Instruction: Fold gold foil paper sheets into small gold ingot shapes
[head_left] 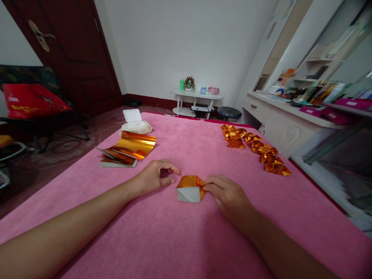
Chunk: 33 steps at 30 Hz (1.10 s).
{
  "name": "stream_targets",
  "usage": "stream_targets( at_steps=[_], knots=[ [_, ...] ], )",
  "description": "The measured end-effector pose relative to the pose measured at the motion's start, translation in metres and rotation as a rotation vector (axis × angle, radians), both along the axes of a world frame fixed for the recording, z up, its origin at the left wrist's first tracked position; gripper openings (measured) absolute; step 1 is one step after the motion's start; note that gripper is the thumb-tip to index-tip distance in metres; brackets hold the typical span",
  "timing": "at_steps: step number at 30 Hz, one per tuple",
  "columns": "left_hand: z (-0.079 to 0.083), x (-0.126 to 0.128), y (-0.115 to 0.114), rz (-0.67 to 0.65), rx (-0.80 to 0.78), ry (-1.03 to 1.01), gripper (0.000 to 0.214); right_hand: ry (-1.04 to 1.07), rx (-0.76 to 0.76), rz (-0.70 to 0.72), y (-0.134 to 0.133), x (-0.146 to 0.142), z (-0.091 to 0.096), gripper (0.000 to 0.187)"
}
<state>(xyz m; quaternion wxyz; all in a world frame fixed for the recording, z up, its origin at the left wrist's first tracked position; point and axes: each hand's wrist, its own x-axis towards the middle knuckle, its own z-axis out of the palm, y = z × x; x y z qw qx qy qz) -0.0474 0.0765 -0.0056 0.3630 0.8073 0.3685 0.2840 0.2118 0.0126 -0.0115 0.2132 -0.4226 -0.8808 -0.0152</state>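
A partly folded sheet of gold foil paper lies on the pink cloth in front of me, its pale grey back showing on the near side. My right hand pinches its right edge between thumb and fingers. Just left of the paper, my left hand rests with thumb and fingers curved apart, holding nothing and not touching the paper. Farther left is a stack of gold foil sheets, the top one curling up. Several folded gold foil pieces sit in two rows at the right.
The pink-covered table spreads around my hands. Behind the foil stack stands a wipes pack with its white lid raised. Beyond the table are a small white side table and a round stool. A cluttered dresser stands to the right.
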Motion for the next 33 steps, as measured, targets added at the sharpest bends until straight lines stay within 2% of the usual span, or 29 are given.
stream_targets(
  at_steps=[3,6,14,20,24,29,33],
  knots=[
    [0.004,-0.004,-0.001,-0.094,0.003,0.024,0.036,0.002,-0.017,-0.002,0.001,0.0,0.001,0.023],
    [0.007,-0.004,-0.002,-0.121,0.028,0.053,0.045,0.009,-0.015,-0.003,-0.001,-0.002,0.002,0.024],
    [0.006,0.008,-0.013,-0.162,0.117,-0.003,0.033,0.03,-0.008,0.015,-0.001,-0.003,0.002,0.023],
    [0.007,0.009,-0.015,-0.239,0.313,0.163,0.024,0.008,-0.041,-0.004,-0.003,-0.001,0.0,0.022],
    [0.009,0.011,-0.02,-0.245,0.377,0.227,0.024,0.014,-0.052,-0.005,-0.004,-0.001,0.001,0.024],
    [0.01,0.016,-0.027,-0.205,0.358,0.217,0.017,0.022,-0.048,-0.013,-0.008,-0.003,0.006,0.027],
    [0.004,0.02,-0.029,-0.156,0.222,0.117,0.012,0.037,-0.055,-0.022,-0.01,-0.004,0.009,0.025]
  ],
)
